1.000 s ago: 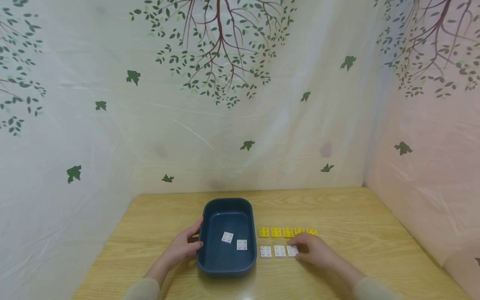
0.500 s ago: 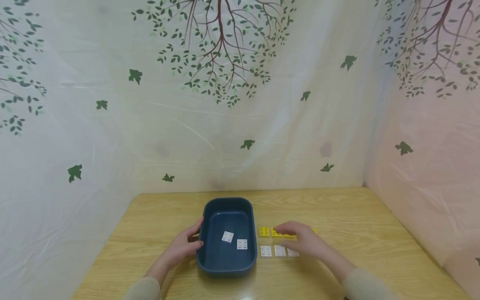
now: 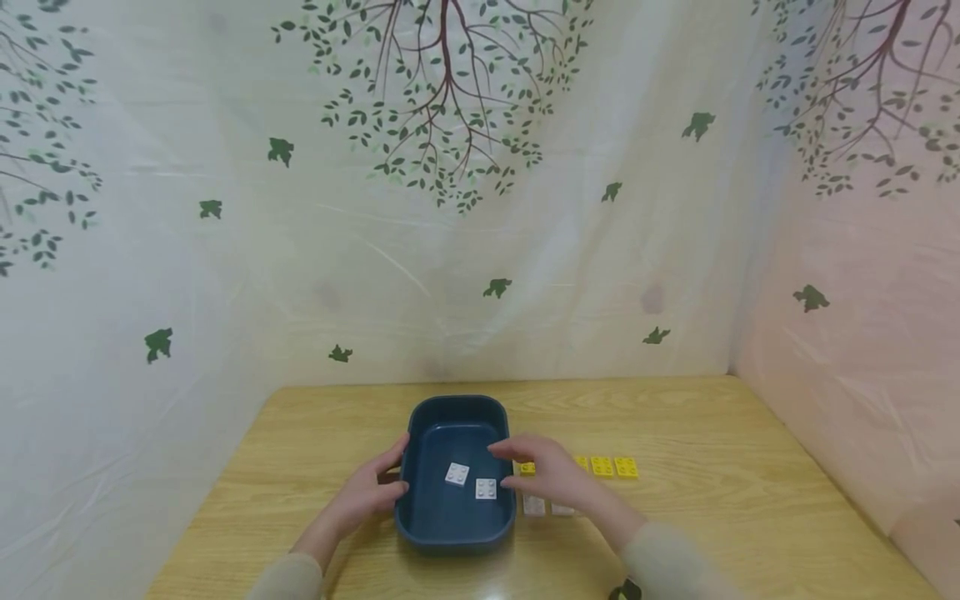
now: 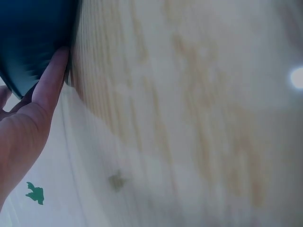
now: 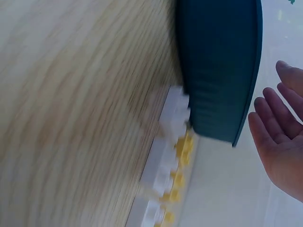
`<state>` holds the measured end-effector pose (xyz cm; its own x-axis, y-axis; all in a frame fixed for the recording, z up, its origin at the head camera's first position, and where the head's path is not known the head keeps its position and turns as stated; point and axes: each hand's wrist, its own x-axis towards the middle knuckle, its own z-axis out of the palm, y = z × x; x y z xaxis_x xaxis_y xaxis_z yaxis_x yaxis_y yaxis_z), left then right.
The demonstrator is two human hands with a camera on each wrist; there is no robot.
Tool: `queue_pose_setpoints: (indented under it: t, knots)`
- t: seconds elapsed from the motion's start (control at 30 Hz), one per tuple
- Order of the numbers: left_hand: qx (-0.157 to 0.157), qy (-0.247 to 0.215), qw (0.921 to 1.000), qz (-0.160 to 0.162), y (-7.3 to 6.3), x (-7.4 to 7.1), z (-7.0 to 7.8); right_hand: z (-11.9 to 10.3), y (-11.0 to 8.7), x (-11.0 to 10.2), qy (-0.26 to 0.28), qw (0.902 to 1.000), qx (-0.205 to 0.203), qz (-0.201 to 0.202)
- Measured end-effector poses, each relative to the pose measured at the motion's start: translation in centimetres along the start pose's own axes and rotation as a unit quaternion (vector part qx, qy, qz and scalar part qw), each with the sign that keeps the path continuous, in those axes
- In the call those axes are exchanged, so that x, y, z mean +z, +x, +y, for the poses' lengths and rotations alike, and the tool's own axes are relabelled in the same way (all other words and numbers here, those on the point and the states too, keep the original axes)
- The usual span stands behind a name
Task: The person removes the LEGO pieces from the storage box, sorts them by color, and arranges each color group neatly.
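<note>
In the head view a dark blue box (image 3: 456,533) stands on the table, with a white brick (image 3: 457,474) and a second white brick (image 3: 486,489) lying inside it. My left hand (image 3: 367,492) rests against the box's left side, fingers and thumb spread along the wall. Above the box's right rim hovers my right hand (image 3: 551,475), its fingers apart and holding nothing, as the right wrist view also shows. Under and beside it is a row of white bricks (image 5: 161,165), partly hidden in the head view. Behind them runs a row of yellow bricks (image 3: 602,467).
The wooden table (image 3: 712,517) extends to both sides of the box. A pale curtain (image 3: 405,283) printed with branches and leaves hangs behind it. A small dark object (image 3: 626,590) shows at the lower edge, near the right sleeve (image 3: 667,558).
My right hand has left the rightmost white brick and moved left across the rows to the box's right rim. The white bricks stay in their row. My left hand keeps its place.
</note>
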<state>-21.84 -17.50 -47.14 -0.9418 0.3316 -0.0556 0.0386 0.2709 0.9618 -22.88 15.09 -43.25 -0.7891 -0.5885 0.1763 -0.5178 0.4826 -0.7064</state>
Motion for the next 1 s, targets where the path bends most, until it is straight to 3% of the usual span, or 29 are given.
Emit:
queue_pose_setpoints:
  t: [0.13,0.37,0.5,1.0]
  knots:
    - [0.002,-0.003,1.0000,-0.005,-0.3,0.1,0.2,-1.0,1.0,1.1,-0.008,0.9997,-0.021,-0.001]
    - [-0.004,-0.005,0.9999,-0.009,-1.2,0.0,0.5,-2.6,2.5,3.1,-0.023,0.9995,-0.020,-0.002]
    - [-0.006,-0.001,0.9999,-0.016,-1.6,-0.1,0.7,-3.5,3.0,3.9,-0.033,0.9994,0.005,-0.006]
    - [-0.003,-0.005,0.9995,-0.032,-0.9,-0.9,0.3,-3.6,5.7,6.2,-0.056,0.9966,0.055,-0.024]
